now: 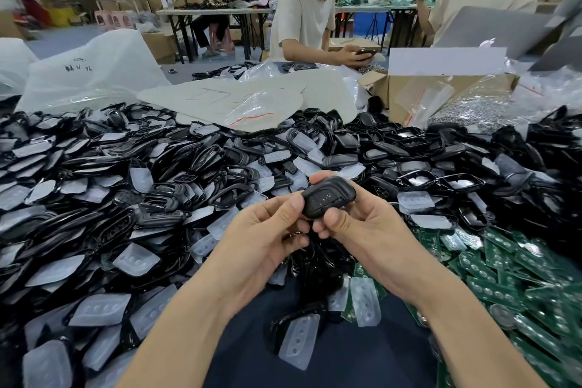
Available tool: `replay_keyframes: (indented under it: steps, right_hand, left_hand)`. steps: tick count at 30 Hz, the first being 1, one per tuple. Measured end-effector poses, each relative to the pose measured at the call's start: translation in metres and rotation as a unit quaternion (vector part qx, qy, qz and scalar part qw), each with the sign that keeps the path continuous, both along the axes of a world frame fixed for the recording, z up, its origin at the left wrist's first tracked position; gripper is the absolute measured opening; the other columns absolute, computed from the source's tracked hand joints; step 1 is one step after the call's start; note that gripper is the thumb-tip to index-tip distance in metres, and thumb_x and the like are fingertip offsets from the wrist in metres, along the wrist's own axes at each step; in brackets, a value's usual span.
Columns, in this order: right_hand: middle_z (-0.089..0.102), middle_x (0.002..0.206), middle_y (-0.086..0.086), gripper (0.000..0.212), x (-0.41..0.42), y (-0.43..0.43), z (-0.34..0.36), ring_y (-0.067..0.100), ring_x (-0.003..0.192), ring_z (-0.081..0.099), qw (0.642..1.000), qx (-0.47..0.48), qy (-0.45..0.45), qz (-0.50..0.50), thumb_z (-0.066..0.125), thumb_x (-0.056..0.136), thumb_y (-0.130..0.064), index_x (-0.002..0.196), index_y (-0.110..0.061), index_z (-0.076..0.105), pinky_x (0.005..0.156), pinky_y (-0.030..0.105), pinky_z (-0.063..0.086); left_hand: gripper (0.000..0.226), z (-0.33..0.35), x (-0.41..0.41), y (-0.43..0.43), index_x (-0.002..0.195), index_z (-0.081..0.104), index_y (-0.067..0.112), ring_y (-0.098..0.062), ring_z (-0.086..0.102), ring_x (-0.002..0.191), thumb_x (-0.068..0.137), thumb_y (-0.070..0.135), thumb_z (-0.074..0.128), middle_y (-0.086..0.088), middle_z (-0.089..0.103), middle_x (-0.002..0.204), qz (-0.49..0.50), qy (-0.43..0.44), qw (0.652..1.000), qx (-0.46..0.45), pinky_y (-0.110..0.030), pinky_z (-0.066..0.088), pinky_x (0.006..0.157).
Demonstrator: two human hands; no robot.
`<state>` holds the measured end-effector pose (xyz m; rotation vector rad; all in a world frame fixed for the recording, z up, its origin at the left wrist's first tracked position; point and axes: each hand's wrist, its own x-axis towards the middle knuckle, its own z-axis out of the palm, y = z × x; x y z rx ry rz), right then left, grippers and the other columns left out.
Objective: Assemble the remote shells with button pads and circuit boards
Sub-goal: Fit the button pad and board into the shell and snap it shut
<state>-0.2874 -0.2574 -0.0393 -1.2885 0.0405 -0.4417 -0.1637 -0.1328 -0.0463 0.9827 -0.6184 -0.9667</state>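
While above the heap [126, 183], both hands [267, 239] [362, 230] around one shell [329, 197].

Left hand [267, 230] and right hand [362, 224] grip black remote shell [329, 197].

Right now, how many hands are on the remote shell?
2. The left hand pinches the remote shell at its left end; the right hand holds its right side, thumb on lower edge.

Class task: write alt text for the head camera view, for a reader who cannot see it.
A person's left hand and right hand together grip a black remote shell over a heap of parts. Loose black shells and translucent button pads fill the left and middle; green circuit boards lie at right.
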Motion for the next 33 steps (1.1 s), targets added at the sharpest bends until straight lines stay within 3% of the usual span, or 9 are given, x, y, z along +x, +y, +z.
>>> replay_keyframes:
  steps: [3,5,7,10,14,21,33]
  right_hand:
    - [0.073,0.1,0.0,0.043,-0.001,-0.001,0.0,0.012,0.09,0.069,1.0,0.008,0.007,-0.001,0.082,0.081,-0.031,0.123,-0.03,0.071,0.084,0.021,0.054]
    - [0.074,0.105,0.004,0.043,0.0,-0.001,-0.001,0.015,0.095,0.07,1.0,0.019,0.017,-0.012,0.076,0.083,-0.024,0.125,-0.025,0.07,0.087,0.023,0.055]
    - [0.074,0.108,0.006,0.042,0.001,-0.001,-0.002,0.02,0.1,0.071,0.999,0.029,0.022,-0.02,0.075,0.083,-0.024,0.125,-0.023,0.07,0.09,0.026,0.055]
    - [0.074,0.106,0.009,0.036,0.003,0.001,-0.003,0.027,0.101,0.071,0.998,0.042,0.028,-0.048,0.082,0.082,-0.029,0.117,-0.023,0.073,0.091,0.029,0.056]
    - [0.074,0.101,0.012,0.028,0.008,0.004,-0.006,0.026,0.096,0.072,0.996,0.042,0.03,-0.071,0.081,0.081,-0.034,0.107,-0.026,0.074,0.089,0.028,0.057]
    - [0.075,0.099,0.008,0.024,0.009,0.004,-0.008,0.02,0.09,0.072,0.997,0.031,0.019,-0.071,0.077,0.079,-0.034,0.102,-0.028,0.075,0.088,0.026,0.057]
    - [0.075,0.1,0.004,0.018,0.008,0.007,-0.009,0.019,0.095,0.072,0.996,-0.009,0.012,-0.084,0.073,0.084,-0.033,0.102,-0.03,0.074,0.089,0.026,0.057]
  left_hand:
    - [0.03,0.001,-0.003,-0.001,0.1,0.079,0.014,-0.015,0.06,0.07,0.078,0.033,0.071,-0.009,0.067,0.078,0.091,-0.06,0.994,0.01,-0.021,0.052,0.064]
    - [0.022,0.0,-0.004,0.0,0.096,0.08,0.023,-0.01,0.06,0.066,0.079,0.035,0.071,0.0,0.07,0.075,0.157,-0.157,0.974,0.036,-0.018,0.05,0.063]
    - [0.009,-0.001,-0.004,0.0,0.093,0.077,0.031,-0.005,0.06,0.065,0.088,0.026,0.071,0.01,0.072,0.075,0.21,-0.243,0.946,0.049,-0.017,0.05,0.064]
    - [0.021,-0.005,-0.008,-0.002,0.094,0.073,0.038,-0.004,0.066,0.08,0.094,0.017,0.069,0.015,0.074,0.09,0.249,-0.323,0.911,0.065,-0.023,0.053,0.076]
    - [0.026,-0.007,-0.012,-0.003,0.096,0.069,0.037,0.0,0.066,0.088,0.094,0.012,0.069,0.023,0.071,0.092,0.276,-0.402,0.871,0.067,-0.01,0.046,0.076]
    - [0.028,-0.004,-0.013,-0.002,0.095,0.068,0.036,-0.001,0.065,0.089,0.092,0.008,0.07,0.022,0.069,0.093,0.298,-0.437,0.847,0.063,-0.01,0.046,0.076]
    - [0.029,-0.005,-0.013,0.0,0.092,0.07,0.035,-0.01,0.069,0.087,0.091,0.006,0.07,0.016,0.072,0.087,0.303,-0.42,0.854,0.058,-0.035,0.056,0.08]
